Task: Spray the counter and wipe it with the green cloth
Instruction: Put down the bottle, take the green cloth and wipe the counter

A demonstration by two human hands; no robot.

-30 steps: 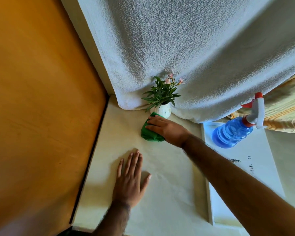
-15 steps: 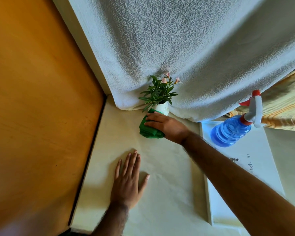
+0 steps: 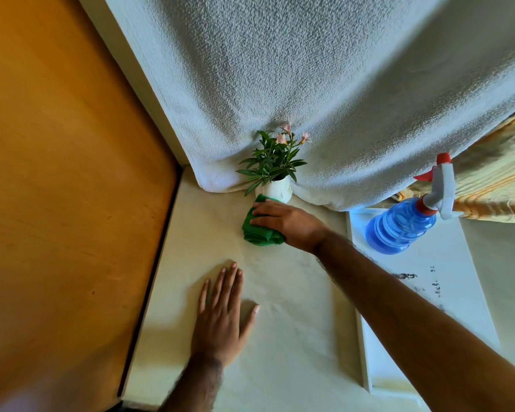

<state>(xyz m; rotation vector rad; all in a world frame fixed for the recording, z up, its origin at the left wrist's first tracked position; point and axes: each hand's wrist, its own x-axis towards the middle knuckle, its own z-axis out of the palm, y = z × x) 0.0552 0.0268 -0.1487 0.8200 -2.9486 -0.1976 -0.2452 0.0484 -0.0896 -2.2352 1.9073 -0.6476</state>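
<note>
A folded green cloth (image 3: 257, 233) lies on the cream counter (image 3: 292, 307), right in front of a small white flower pot. My right hand (image 3: 289, 223) presses flat on top of the cloth, fingers pointing left. Nearer to me, my left hand (image 3: 223, 319) rests palm down on the bare counter with fingers spread, holding nothing. A blue spray bottle (image 3: 402, 226) with a white and red trigger stands on a white board at the right, apart from both hands.
The white pot with a green flowering plant (image 3: 275, 188) touches the cloth's far edge. A white towel (image 3: 324, 84) hangs behind it. An orange wooden panel (image 3: 66, 188) borders the counter on the left. The white board (image 3: 446, 292) has dark smudges.
My right hand and the cloth have barely shifted, staying pressed by the pot. The left hand stays flat on the counter.
</note>
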